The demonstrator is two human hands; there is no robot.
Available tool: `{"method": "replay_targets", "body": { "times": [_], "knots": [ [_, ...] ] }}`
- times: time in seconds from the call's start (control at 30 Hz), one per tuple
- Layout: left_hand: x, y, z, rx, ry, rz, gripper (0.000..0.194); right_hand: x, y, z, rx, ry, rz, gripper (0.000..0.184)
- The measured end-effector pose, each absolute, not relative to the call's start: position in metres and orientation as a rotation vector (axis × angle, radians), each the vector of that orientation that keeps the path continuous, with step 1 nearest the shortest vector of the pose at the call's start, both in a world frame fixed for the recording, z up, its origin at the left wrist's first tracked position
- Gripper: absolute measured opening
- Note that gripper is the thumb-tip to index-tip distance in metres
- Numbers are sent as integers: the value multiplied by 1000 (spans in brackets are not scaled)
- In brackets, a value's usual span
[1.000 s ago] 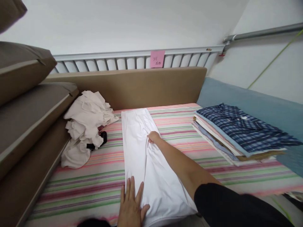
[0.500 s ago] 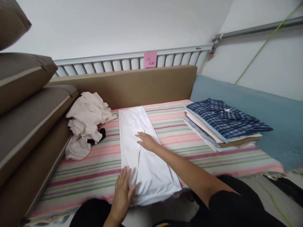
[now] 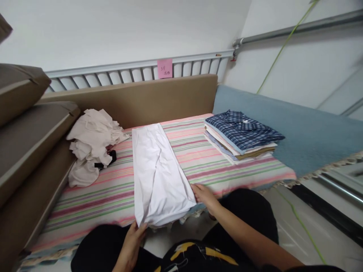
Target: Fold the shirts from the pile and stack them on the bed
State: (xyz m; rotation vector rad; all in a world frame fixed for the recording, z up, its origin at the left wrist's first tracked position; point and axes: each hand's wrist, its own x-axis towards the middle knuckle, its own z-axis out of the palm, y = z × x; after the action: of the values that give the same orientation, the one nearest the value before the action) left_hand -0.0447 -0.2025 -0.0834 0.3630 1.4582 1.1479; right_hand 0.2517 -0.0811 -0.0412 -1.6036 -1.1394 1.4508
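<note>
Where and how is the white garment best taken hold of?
Probably by both near corners, from the person's side: the white garment lies flat, its near end at the striped cloth's front edge, with the left hand and right hand close to them.

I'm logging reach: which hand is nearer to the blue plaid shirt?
Right. The right hand is at the near right corner of the white garment, in front and left of the plaid shirt; the left hand is farther, at the near left corner.
</note>
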Motion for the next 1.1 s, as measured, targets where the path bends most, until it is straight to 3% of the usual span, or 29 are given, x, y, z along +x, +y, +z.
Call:
{"method": "replay_targets", "body": {
  "times": [0.17,0.5,0.83,0.9,0.97,1.03,1.1],
  "knots": [
    [-33,-201,-85,286,1362,1175,52,242,-98,-38,-1589,-1028,1684,38],
    [-24,-207,-62,246,1352,1236,30,245,-95,-39,-1472,-981,1770,14],
    [-39,-206,-102,319,1589,1121,24,248,-93,-49,-1672,-1222,1717,12],
    [-57,-208,-95,490,1771,1173,22,258,-87,-41,-1827,-1457,1604,10],
    [-71,-206,-78,809,1969,1323,27,265,-81,-28,-1881,-1743,1256,11],
    [-73,-198,-54,1245,2051,1432,32,264,-75,-13,-1745,-1927,880,15],
    [-61,-185,-35,1655,2001,1373,33,251,-71,0,-1570,-2001,731,20]
  ]
}}
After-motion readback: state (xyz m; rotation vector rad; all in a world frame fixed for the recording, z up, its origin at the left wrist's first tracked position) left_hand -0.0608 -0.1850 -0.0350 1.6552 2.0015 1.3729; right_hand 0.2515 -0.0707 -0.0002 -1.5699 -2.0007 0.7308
